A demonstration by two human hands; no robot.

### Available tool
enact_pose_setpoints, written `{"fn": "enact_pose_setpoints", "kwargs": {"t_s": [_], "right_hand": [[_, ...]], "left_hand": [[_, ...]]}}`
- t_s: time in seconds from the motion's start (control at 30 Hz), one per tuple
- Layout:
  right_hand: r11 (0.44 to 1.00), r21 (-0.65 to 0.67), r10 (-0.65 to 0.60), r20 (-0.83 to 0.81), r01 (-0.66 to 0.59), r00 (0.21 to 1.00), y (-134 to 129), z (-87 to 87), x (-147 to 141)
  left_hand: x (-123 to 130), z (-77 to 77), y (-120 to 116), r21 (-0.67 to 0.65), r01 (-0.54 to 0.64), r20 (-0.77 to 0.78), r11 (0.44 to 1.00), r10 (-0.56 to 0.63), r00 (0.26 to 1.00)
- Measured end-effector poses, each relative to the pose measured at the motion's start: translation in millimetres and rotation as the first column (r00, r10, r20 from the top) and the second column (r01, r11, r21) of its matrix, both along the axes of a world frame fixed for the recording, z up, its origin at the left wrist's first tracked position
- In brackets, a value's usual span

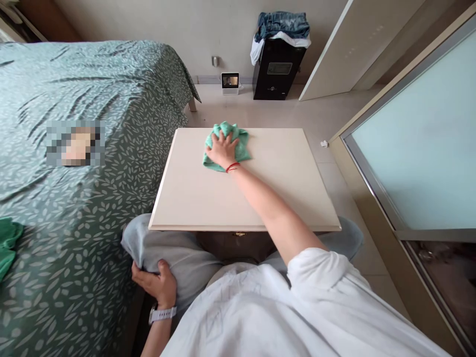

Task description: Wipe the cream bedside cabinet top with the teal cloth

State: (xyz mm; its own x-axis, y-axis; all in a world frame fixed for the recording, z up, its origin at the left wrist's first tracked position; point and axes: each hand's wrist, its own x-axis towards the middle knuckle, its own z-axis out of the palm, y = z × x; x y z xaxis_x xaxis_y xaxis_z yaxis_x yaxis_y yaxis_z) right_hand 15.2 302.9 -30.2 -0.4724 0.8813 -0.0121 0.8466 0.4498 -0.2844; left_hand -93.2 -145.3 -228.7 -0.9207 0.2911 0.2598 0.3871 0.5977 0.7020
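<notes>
A green cleaning cloth lies bunched on the far left part of a cream-coloured tabletop. My right hand presses down on the cloth, its fingers spread and dug into the folds. A red string bracelet circles that wrist. On the near side, my left hand rests against my bent left knee, holding nothing, with the thumb apart from the fingers. A small brass latch shows under the table's front edge.
On the left stands a bed with a leaf-patterned green sheet; green fabric lies on it. A small screen device and a black cabinet topped with jeans stand by the wall. A glass-panelled sliding door borders the right.
</notes>
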Motion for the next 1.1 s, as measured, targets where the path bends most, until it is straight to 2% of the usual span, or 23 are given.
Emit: {"fn": "enact_pose_setpoints", "kwargs": {"t_s": [0.13,0.23,0.37,0.53,0.7,0.83,0.97,1.1], "right_hand": [[0.978,-0.009,0.208,-0.009,-0.209,0.978,-37.9,1.5,-63.5],[0.926,0.034,0.378,-0.014,-0.377,0.926,-61.9,-0.4,-90.2],[0.843,0.060,0.537,-0.028,-0.535,0.843,-75.9,-0.6,-96.9],[0.833,-0.020,0.552,-0.037,-0.553,0.833,-71.8,1.0,-84.1],[0.861,-0.050,0.504,-0.056,-0.506,0.862,-55.8,0.6,-58.6],[0.910,-0.050,0.410,-0.034,-0.412,0.911,-33.7,1.1,-19.5],[0.964,-0.043,0.262,0.007,-0.261,0.965,-2.2,0.3,41.1],[0.998,-0.005,0.062,0.049,-0.062,0.997,31.1,-5.5,119.3]], "left_hand": [[-2.2,-6.0,-2.0,0.051,-0.004,-0.007,0.999,0.005,1.000],[-2.7,-6.8,-2.9,0.048,0.002,-0.014,0.999,-0.002,1.000],[-2.4,-6.2,-3.3,0.057,-0.007,-0.010,0.998,0.007,1.000],[-3.9,-9.5,-4.7,0.057,-0.004,0.001,0.998,0.004,1.000],[-4.7,-10.4,-4.3,0.057,0.003,-0.018,0.998,-0.002,1.000],[-5.8,-10.8,-2.5,0.059,-0.002,-0.017,0.998,0.003,1.000],[-6.9,-11.1,-1.9,0.072,-0.011,0.001,0.997,0.011,1.000],[-7.5,-10.0,-2.0,0.068,0.003,0.005,0.998,-0.004,1.000]]}}
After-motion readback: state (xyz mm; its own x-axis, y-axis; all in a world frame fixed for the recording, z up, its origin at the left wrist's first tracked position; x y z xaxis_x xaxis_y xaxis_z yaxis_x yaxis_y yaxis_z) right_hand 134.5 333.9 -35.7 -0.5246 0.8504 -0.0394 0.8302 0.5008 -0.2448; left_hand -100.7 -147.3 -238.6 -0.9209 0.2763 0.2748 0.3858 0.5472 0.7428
